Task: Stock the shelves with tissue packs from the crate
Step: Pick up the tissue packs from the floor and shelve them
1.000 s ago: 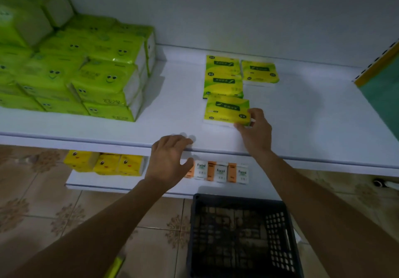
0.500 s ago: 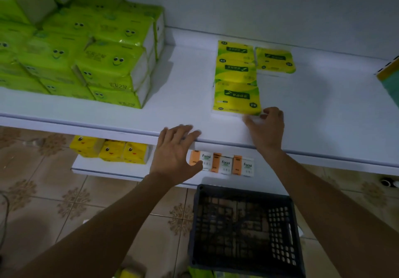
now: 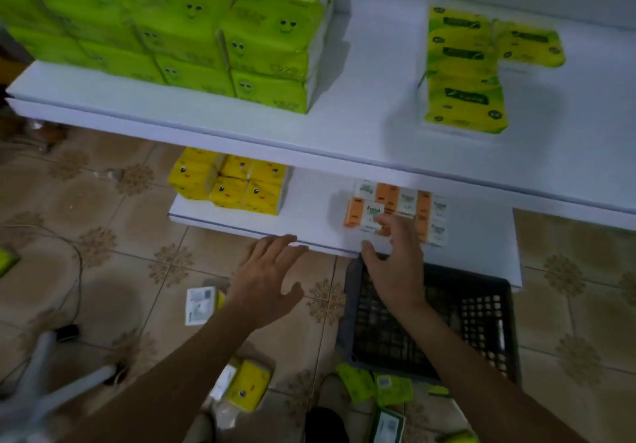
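Observation:
On the upper shelf (image 3: 358, 122), several yellow-green tissue packs (image 3: 464, 98) lie in a row with one more beside them at the back. Small orange-and-white tissue packs (image 3: 395, 201) sit on the lower shelf (image 3: 309, 208). My right hand (image 3: 395, 263) reaches over the front edge of that shelf, fingertips on the nearest orange-and-white pack, thumb spread to the left. My left hand (image 3: 268, 280) hovers open with spread fingers just before the lower shelf's edge, holding nothing. The dark plastic crate (image 3: 481, 308) stands on the floor under my right forearm and looks empty.
A tall stack of bright green packs (image 3: 206, 29) fills the upper shelf's left. Yellow face-print packs (image 3: 234, 184) sit on the lower shelf's left. Loose packs lie on the tiled floor: yellow (image 3: 247, 387), green (image 3: 375, 387), white (image 3: 199, 305). White metal legs (image 3: 51, 391) stand at lower left.
Both hands have dropped from the upper shelf to the lower one. My right hand left the yellow-green pack and now touches the orange-and-white packs. The view has tilted down.

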